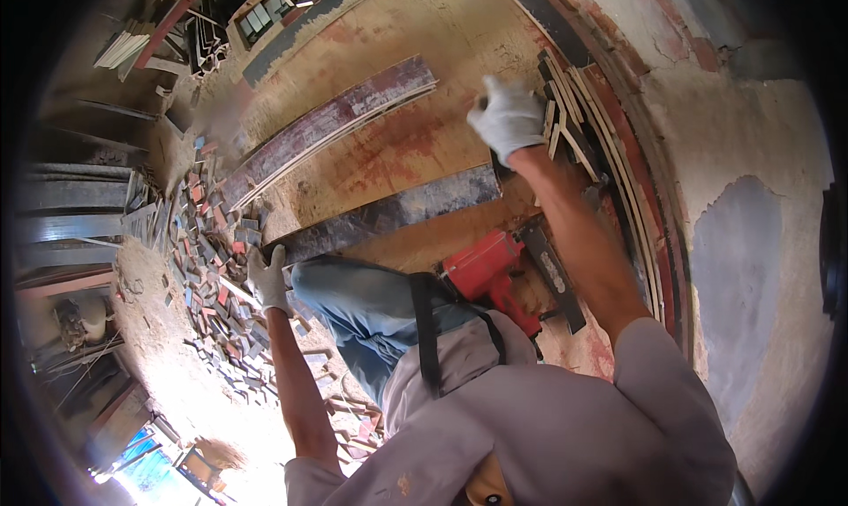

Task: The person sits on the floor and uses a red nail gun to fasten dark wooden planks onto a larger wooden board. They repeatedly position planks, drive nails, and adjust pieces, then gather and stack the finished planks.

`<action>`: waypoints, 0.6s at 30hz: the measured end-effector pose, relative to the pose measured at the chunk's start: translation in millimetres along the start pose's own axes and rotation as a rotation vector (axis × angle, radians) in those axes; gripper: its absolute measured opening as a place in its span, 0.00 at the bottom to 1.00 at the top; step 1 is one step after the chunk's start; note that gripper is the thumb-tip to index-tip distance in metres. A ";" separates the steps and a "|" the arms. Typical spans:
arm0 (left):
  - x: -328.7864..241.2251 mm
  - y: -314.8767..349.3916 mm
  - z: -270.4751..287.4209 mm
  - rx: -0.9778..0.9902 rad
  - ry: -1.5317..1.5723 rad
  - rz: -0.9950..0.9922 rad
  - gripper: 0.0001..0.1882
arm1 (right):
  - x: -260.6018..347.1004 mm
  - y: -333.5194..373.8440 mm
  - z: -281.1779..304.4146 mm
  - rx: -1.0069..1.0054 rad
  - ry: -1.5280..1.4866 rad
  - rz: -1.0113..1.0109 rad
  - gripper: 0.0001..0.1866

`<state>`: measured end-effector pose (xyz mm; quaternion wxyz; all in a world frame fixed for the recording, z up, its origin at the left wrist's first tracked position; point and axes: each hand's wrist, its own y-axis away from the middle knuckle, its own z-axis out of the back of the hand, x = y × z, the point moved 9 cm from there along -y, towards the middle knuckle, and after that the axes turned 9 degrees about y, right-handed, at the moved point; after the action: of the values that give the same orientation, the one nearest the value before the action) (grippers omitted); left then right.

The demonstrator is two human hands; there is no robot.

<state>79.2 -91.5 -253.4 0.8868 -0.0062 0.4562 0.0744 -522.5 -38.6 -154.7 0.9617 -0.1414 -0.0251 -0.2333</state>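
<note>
L hand, white-gloved, is at the L end of a long, narrow, dark scuffed board; thumb parted from fingers, contact apparent, firmness of grip can't be confirmed. Said bd. lies flat on a worn tan wooden worktop w/ red stains, in front of the person's bent knee. R hand, also white-gloved, is raised nr. the bd.'s R end, fingers partly curled; can't tell if it pinches anything. Red-bodied nail gun w/ black magazine rests btw. the bd. and the torso. Beyond: purple-stained flat board, pale thin strips alongside. Far R: stacked long wooden strips. L: heap of small multicolored offcuts.
</note>
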 end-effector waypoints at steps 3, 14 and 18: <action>-118.9 43.8 -45.8 -0.048 -0.197 -0.262 0.47 | -51.5 10.1 73.1 -0.321 -0.257 -0.064 0.14; -286.4 179.2 -271.4 0.593 -0.145 -0.946 0.44 | -47.8 180.2 -16.5 0.477 -0.984 -0.831 0.13; -264.6 164.2 -281.6 0.510 -0.147 -1.004 0.32 | -56.5 201.9 32.2 0.142 -0.366 -0.294 0.19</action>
<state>-322.5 15.2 -194.1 0.8163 -0.0027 0.3377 -0.4687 -480.1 167.3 -182.8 0.9044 -0.1081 -0.2356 -0.3390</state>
